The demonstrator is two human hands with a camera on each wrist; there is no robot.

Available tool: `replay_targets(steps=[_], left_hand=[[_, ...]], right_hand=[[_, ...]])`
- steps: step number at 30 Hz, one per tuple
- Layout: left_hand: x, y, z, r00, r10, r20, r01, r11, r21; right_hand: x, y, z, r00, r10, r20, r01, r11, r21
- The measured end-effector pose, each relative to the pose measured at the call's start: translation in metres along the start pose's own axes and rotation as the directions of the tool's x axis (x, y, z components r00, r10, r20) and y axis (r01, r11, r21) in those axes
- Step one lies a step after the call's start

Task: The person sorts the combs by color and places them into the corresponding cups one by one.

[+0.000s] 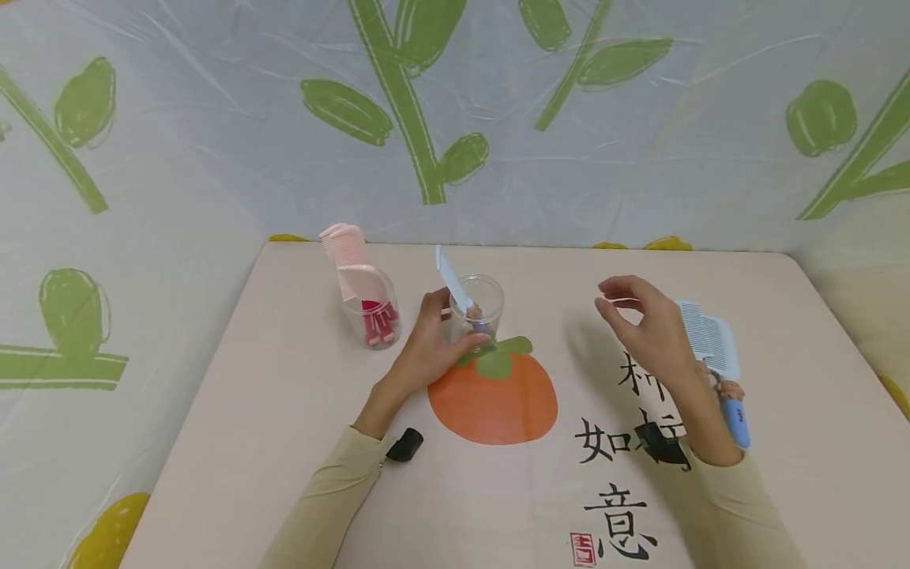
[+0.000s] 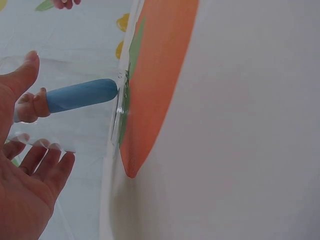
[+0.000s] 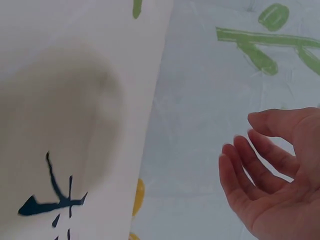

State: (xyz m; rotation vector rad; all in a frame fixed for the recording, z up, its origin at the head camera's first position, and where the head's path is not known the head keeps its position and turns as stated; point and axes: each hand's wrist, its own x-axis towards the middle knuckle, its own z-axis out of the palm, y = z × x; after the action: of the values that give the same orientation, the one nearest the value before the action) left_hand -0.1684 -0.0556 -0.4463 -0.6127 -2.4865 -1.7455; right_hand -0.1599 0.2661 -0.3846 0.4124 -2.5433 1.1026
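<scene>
The head view shows a pale-blue comb (image 1: 453, 280) leaning in a round transparent cup (image 1: 492, 312); the left wrist view reveals its rounded blue handle (image 2: 82, 96) near the base. The left hand (image 1: 435, 340) grips the cup; the released right hand (image 1: 650, 332) hangs above the pale bench (image 1: 284, 427), well apart.

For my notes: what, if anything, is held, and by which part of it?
The left hand grips the clear cup around its side; the right hand holds nothing.

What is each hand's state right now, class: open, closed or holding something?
Left hand: holding the clear cup with a blue comb in it.
Right hand: open, holding nothing.
</scene>
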Motion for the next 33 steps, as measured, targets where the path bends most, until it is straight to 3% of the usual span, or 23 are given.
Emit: replay_targets(steps=[8, 25, 33], left_hand=[[-0.001, -0.001, 0.001, 1.0, -0.027, 0.007, 0.027, 1.0, 0.008], [0.001, -0.002, 0.0, 1.0, -0.009, 0.009, 0.009, 1.0, 0.024], [0.001, -0.002, 0.0, 1.0, -0.015, 0.007, 0.015, 1.0, 0.023]], right_hand=[[-0.012, 0.014, -0.01, 0.999, 0.047, 0.009, -0.046, 0.997, -0.054], [-0.026, 0.042, -0.033, 0.999, 0.051, -0.001, -0.05, 0.983, -0.176], [-0.032, 0.056, -0.046, 0.987, 0.158, 0.045, -0.14, 0.953, -0.269]])
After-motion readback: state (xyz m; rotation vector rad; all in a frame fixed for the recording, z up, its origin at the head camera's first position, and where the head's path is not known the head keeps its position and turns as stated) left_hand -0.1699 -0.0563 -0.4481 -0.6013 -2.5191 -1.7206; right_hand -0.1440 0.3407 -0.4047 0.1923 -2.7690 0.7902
